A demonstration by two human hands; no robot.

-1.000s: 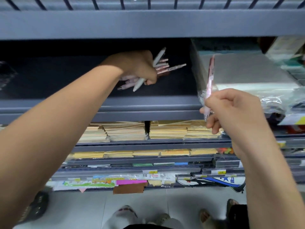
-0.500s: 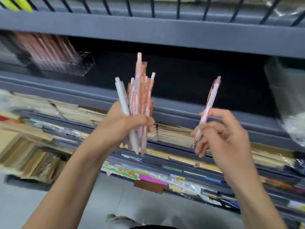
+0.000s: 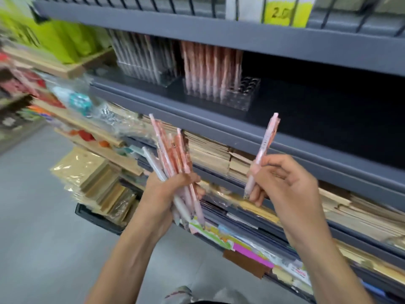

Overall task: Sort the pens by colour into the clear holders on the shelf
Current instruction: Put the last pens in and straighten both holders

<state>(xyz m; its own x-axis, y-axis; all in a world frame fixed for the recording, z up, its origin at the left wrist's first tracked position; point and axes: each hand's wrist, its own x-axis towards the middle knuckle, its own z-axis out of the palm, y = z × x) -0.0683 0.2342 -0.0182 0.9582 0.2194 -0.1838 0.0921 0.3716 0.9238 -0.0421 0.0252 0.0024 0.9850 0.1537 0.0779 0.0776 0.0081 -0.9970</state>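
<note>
Head view, motion blur at left edge. Your left hand (image 3: pixel 165 194) is wrapped round a bundle of pens (image 3: pixel 175 154) – mostly pink and orange-patterned barrels, with one pale grey-white pen on the bundle's left side. The bundle stands roughly upright, fanned slightly, its lower ends poking out below your fist. Your right hand (image 3: pixel 289 187) pinches a single pink pen (image 3: pixel 263 150) between thumb and fingers near its lower end; the pen tilts a little to the right, top end up. The two hands are apart, both in front of and below the dark shelf (image 3: pixel 317 110). On that shelf stand two clear holders side by side: the left holder (image 3: pixel 153 75) carries pale greyish pens (image 3: pixel 135 49), the right holder (image 3: pixel 245 99) carries pink pens (image 3: pixel 208 66) upright in its left part – several holes at its right end are open. A yellow price tag (image 3: pixel 282 12) hangs on the rail above. Stacks of tan paper (image 3: pixel 210 154) fill the shelf below your hands. Grey floor (image 3: pixel 43 216) at lower left.
</note>
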